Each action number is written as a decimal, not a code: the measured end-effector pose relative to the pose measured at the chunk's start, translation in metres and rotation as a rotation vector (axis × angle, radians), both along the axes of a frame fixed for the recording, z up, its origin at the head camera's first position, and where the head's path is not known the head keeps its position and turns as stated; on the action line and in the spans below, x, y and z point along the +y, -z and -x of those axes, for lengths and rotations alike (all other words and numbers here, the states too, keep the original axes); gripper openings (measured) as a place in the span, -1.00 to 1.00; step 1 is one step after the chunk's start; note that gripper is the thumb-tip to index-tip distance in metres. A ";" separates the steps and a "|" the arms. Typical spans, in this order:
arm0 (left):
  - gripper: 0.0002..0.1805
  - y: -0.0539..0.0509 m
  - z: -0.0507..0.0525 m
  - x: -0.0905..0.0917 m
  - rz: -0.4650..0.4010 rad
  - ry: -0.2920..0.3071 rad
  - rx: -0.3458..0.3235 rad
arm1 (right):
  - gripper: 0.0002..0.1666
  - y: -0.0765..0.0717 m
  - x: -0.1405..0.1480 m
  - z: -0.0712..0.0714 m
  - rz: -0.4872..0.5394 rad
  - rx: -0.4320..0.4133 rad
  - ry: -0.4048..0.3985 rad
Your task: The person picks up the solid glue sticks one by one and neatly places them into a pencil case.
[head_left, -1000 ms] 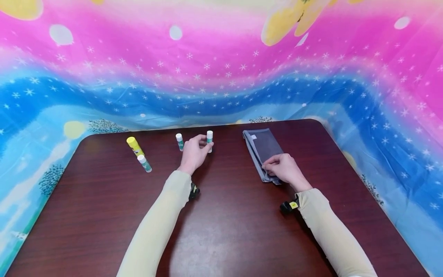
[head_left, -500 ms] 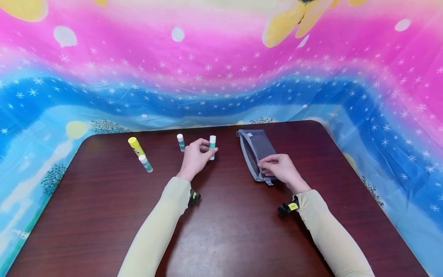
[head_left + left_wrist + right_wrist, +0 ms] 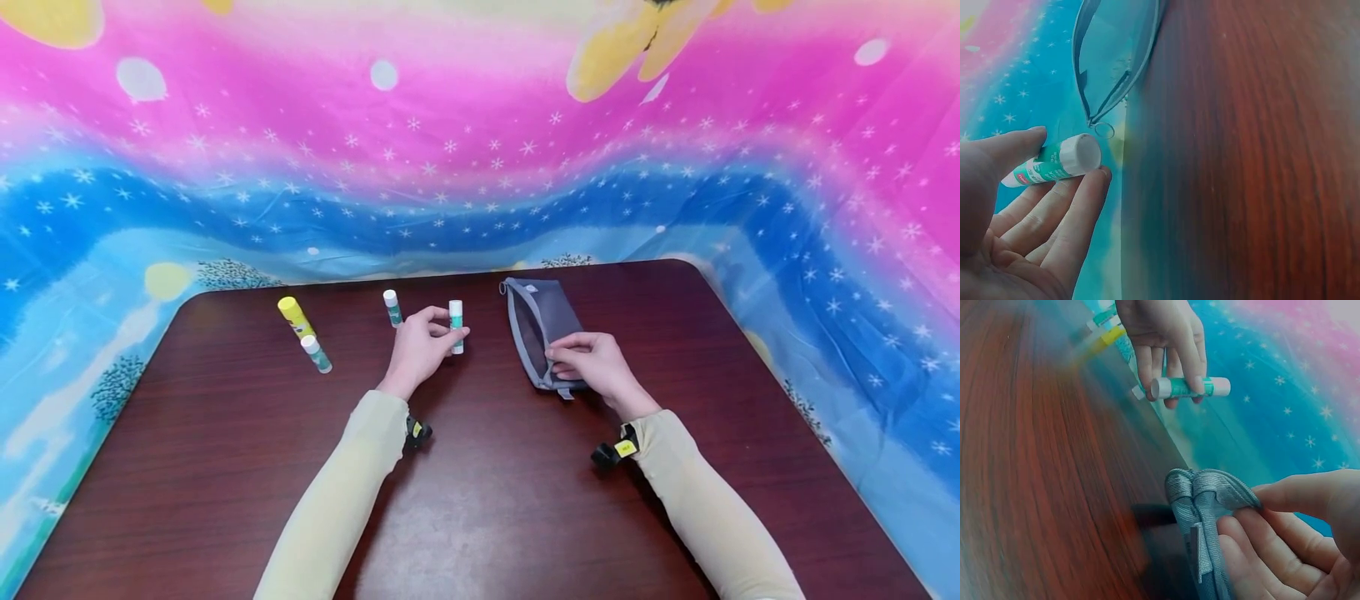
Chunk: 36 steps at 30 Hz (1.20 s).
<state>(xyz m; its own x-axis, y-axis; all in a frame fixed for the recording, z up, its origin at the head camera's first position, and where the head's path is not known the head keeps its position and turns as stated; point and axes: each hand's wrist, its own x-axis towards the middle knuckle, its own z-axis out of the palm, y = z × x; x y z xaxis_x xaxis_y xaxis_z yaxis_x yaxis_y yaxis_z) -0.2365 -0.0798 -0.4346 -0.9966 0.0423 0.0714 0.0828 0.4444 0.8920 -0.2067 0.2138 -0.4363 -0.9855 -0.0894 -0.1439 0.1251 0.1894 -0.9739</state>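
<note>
Between thumb and fingers, my left hand (image 3: 420, 347) pinches a white and green glue stick (image 3: 456, 327), its white cap pointing up in the head view. The left wrist view shows the glue stick (image 3: 1054, 164) from its cap end. My right hand (image 3: 596, 367) grips the edge of a grey zippered pouch (image 3: 558, 308) by its near end. The pouch's mouth gapes toward the left hand, and a zipper ring (image 3: 1104, 130) hangs at its far end. In the right wrist view, thumb and fingers pinch the pouch's zipper edge (image 3: 1229, 487).
A second green and white glue stick (image 3: 392, 308) stands just behind the left hand. Farther left, a yellow glue stick (image 3: 294, 317) stands beside another green and white one (image 3: 316, 354). All are on a dark red-brown table (image 3: 480, 500), with a printed cloth (image 3: 480, 167) behind it.
My right hand has drawn the pouch leftward, and its mouth has spread wider. The glue stick in my left hand has come slightly nearer to me.
</note>
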 end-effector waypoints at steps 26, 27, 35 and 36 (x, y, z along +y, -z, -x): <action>-0.56 -0.003 -0.006 -0.007 -0.077 0.070 -0.089 | -0.69 0.002 -0.031 0.004 0.134 -0.009 -0.030; -0.56 -0.002 -0.006 -0.007 -0.079 0.072 -0.091 | -0.69 0.002 -0.032 0.004 0.137 -0.009 -0.029; -0.54 -0.001 -0.007 -0.006 -0.097 0.068 -0.103 | -0.68 -0.001 -0.039 0.002 0.169 -0.005 -0.055; -0.53 -0.001 -0.007 -0.005 -0.100 0.069 -0.104 | -0.68 -0.001 -0.040 0.001 0.173 -0.006 -0.057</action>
